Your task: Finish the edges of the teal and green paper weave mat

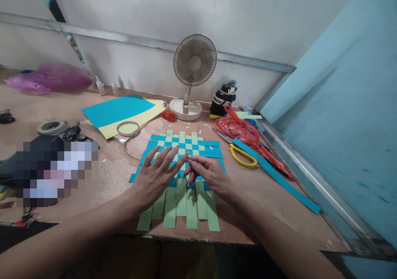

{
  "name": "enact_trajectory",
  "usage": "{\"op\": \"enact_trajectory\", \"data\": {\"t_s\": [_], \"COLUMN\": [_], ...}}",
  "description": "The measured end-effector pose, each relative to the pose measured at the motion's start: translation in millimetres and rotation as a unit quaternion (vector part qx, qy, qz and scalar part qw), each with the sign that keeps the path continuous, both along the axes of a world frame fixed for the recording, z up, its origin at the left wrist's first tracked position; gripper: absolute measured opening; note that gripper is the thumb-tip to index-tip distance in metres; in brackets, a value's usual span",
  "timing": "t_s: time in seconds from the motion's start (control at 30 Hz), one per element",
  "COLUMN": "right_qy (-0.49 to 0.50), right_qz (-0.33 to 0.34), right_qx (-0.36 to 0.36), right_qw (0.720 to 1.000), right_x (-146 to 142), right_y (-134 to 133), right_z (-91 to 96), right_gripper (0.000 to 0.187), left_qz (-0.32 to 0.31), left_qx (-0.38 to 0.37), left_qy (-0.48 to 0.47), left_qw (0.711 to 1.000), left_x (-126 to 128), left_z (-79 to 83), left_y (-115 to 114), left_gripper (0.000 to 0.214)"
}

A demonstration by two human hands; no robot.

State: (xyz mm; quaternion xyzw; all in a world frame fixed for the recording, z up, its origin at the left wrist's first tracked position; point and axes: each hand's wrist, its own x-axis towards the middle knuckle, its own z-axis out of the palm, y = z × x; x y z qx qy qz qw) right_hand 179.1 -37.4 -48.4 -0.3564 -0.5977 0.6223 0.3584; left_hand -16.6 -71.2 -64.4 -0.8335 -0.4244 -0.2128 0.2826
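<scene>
A woven paper mat of blue and pale green strips lies on the wooden tabletop. My left hand rests flat on it, fingers spread. My right hand sits beside it, its curled fingertips against the weave near the left fingertips. I cannot tell whether those fingers pinch a strip. Loose ends of the green strips stick out toward me below both hands. A long blue paper strip lies apart to the right.
Yellow-handled scissors and a red plastic bag lie right of the mat. Behind it are blue and yellow paper sheets, a tape roll, a small fan and a black bottle. A pixelated blur covers the left side.
</scene>
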Motion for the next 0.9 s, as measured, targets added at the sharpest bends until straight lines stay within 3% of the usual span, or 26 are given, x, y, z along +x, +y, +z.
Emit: {"op": "enact_trajectory", "data": {"t_s": [0.33, 0.73, 0.83, 0.9], "right_qy": [0.007, 0.026, 0.012, 0.003], "right_qz": [-0.017, 0.005, -0.01, -0.062], "right_qx": [-0.02, -0.035, -0.015, 0.02], "right_qw": [1.0, 0.999, 1.0, 0.998], "right_x": [-0.7, 3.7, 3.0, 1.8], "right_y": [-1.9, -3.8, -4.3, -5.3], "right_z": [0.9, 1.5, 1.6, 2.7], "right_gripper": [0.038, 0.041, 0.042, 0.041], "left_qz": [-0.005, -0.026, -0.049, -0.089], "left_qx": [-0.018, -0.11, -0.149, -0.195], "left_qy": [-0.007, -0.046, -0.103, -0.175], "left_qw": [1.0, 0.993, 0.982, 0.961], "left_x": [-0.3, -3.0, -2.6, -1.5], "left_z": [-0.4, -7.2, -5.8, -2.7], "left_y": [-0.3, 3.1, 3.6, 2.8], "left_gripper": [0.061, 0.075, 0.075, 0.071]}}
